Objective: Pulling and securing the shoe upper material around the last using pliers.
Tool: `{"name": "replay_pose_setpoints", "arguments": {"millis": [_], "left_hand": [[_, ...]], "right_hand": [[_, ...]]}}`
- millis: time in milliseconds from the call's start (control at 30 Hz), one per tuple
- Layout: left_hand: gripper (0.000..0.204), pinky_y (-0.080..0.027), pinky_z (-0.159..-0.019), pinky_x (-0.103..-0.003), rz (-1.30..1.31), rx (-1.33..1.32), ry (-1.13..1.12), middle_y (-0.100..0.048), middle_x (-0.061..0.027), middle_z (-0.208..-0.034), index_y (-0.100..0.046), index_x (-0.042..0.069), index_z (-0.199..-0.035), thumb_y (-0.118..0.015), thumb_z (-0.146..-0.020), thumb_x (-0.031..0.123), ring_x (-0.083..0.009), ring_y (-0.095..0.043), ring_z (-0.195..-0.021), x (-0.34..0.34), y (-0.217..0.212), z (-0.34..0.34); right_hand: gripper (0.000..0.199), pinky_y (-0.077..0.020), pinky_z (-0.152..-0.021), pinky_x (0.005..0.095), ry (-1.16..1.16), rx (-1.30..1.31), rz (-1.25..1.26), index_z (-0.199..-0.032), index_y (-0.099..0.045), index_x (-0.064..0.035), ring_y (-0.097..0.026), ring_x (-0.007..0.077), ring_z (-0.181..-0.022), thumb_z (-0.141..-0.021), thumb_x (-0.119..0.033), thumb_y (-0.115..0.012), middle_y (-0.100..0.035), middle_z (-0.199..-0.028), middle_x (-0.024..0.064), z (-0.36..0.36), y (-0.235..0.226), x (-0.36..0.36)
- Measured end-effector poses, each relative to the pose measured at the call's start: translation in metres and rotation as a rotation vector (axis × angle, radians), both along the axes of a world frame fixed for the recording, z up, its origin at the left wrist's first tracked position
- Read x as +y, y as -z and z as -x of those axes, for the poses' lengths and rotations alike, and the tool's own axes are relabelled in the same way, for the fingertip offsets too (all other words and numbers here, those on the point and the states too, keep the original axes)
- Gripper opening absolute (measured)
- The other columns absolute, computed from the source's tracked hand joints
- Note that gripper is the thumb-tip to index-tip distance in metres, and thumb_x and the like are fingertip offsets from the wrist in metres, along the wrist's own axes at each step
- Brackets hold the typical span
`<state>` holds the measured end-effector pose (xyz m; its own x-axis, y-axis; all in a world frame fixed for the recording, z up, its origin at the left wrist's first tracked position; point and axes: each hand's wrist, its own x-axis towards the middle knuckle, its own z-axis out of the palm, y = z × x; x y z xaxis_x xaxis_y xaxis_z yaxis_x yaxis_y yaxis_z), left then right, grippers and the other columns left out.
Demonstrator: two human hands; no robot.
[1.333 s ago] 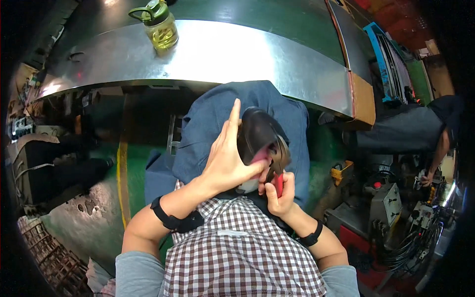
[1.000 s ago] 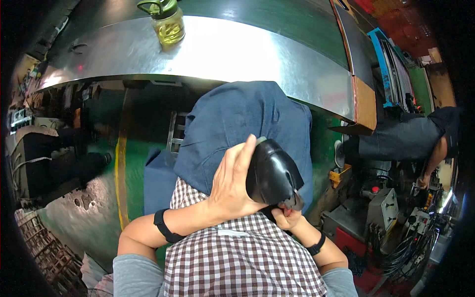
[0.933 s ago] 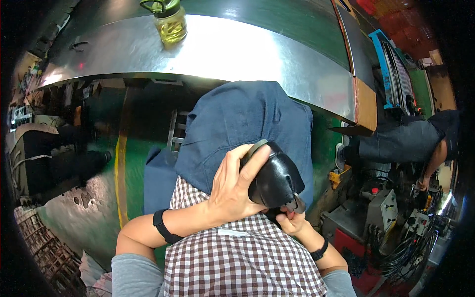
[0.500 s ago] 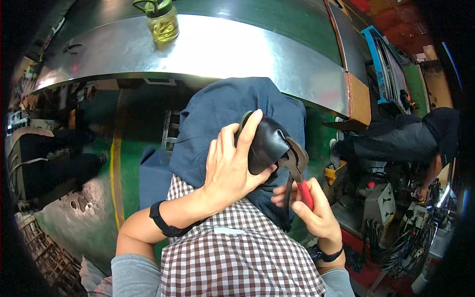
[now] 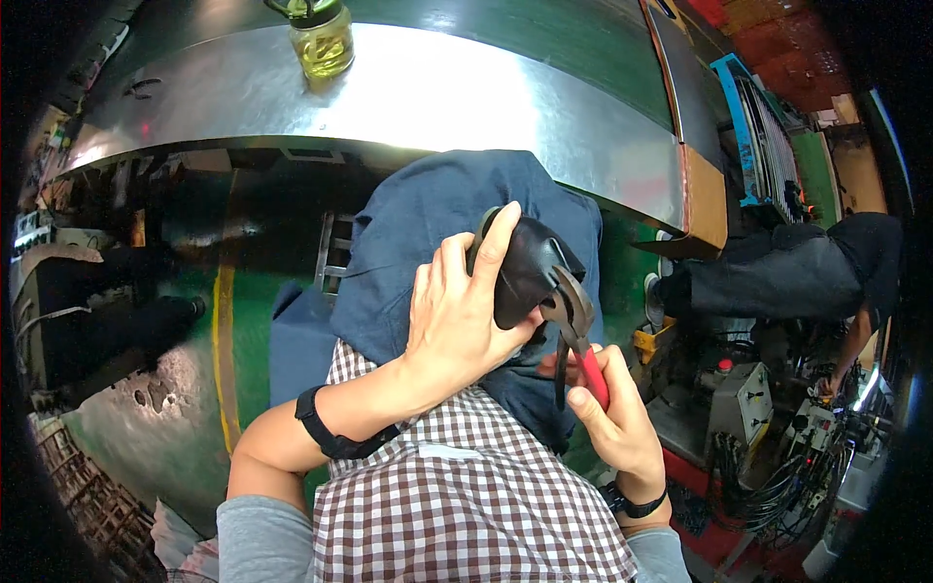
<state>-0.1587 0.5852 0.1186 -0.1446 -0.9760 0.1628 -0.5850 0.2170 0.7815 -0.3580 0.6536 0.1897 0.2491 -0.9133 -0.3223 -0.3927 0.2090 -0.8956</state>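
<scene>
My left hand [image 5: 452,301] is wrapped round a black leather shoe [image 5: 530,272] above my lap. Its index finger lies along the shoe's upper side, and the thumb presses near the lower end. My right hand [image 5: 622,418] grips lasting pincers [image 5: 573,321] by their handles, one red and one dark. The pincers' metal jaws sit against the shoe's right edge; whether they bite the leather I cannot tell. Beneath both hands, dark blue cloth [image 5: 437,204] covers my knees, with a brown-and-white checked apron [image 5: 466,505] nearer me.
Ahead runs a shiny metal bench [image 5: 418,87] carrying a green-lidded bottle [image 5: 323,44] of yellowish liquid. A cardboard piece [image 5: 705,199] covers its right corner. On the right, another person [image 5: 777,272] reaches toward machinery and a grey control box [image 5: 739,398]. A blue rack [image 5: 748,126] stands beyond.
The pincers and my right hand have shifted slightly left and upward, and the jaws look turned more upright. The shoe and my left hand have moved a little to the right.
</scene>
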Motion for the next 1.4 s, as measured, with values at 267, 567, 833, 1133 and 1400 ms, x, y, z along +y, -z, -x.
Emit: {"name": "replay_pose_setpoints", "arguments": {"millis": [267,567,833,1133,1400], "left_hand": [[0.105,-0.047,-0.092,-0.045,0.033,0.099,0.013,-0.05,-0.0187,-0.119,-0.029,0.013,-0.153,-0.084,-0.064,0.021,-0.0372,-0.054,-0.107,-0.002,0.003,0.001],[0.102,-0.05,-0.09,-0.045,0.106,0.132,0.019,-0.052,-0.0199,-0.119,-0.035,0.009,-0.149,-0.085,-0.06,0.017,-0.0375,-0.056,-0.105,-0.002,0.004,0.007],[0.107,-0.049,-0.095,-0.045,0.09,0.168,0.099,-0.048,-0.0233,-0.128,-0.031,0.006,-0.15,-0.089,-0.06,0.02,-0.0399,-0.053,-0.114,0.013,0.01,-0.016],[0.089,-0.053,-0.092,-0.047,0.086,0.638,0.369,-0.043,-0.0319,-0.139,-0.036,0.026,-0.143,-0.088,-0.071,0.02,-0.0443,-0.057,-0.117,0.069,0.075,-0.062],[0.054,-0.049,-0.099,-0.057,0.117,0.698,0.464,-0.045,-0.0325,-0.136,-0.049,0.031,-0.132,-0.075,-0.085,0.024,-0.0481,-0.055,-0.12,0.078,0.063,-0.065]], "right_hand": [[0.031,-0.0517,-0.066,0.038,-0.133,0.286,0.555,-0.104,-0.053,0.0038,-0.064,0.0368,-0.074,-0.086,-0.01,-0.074,-0.063,-0.094,0.0197,0.029,0.06,-0.018],[0.033,-0.0524,-0.062,0.0378,-0.199,0.153,0.748,-0.091,-0.048,-0.0015,-0.066,0.0354,-0.073,-0.078,-0.003,-0.078,-0.067,-0.09,0.0199,0.047,0.088,-0.038],[0.023,-0.0494,-0.079,0.0377,-0.33,0.089,0.108,-0.095,-0.053,0.0016,-0.062,0.0336,-0.09,-0.079,0.003,-0.07,-0.061,-0.099,0.0172,0.046,0.042,-0.03],[0.019,-0.0473,-0.075,0.0357,-0.399,-0.025,-0.035,-0.081,-0.059,0.0015,-0.061,0.0281,-0.082,-0.081,-0.01,-0.075,-0.064,-0.094,0.0127,0.079,0.036,0.004],[0.023,-0.048,-0.071,0.0355,-0.536,-0.072,-0.2,-0.08,-0.059,0.0003,-0.063,0.0272,-0.081,-0.083,-0.016,-0.076,-0.064,-0.095,0.0137,0.091,0.025,0.001]]}}
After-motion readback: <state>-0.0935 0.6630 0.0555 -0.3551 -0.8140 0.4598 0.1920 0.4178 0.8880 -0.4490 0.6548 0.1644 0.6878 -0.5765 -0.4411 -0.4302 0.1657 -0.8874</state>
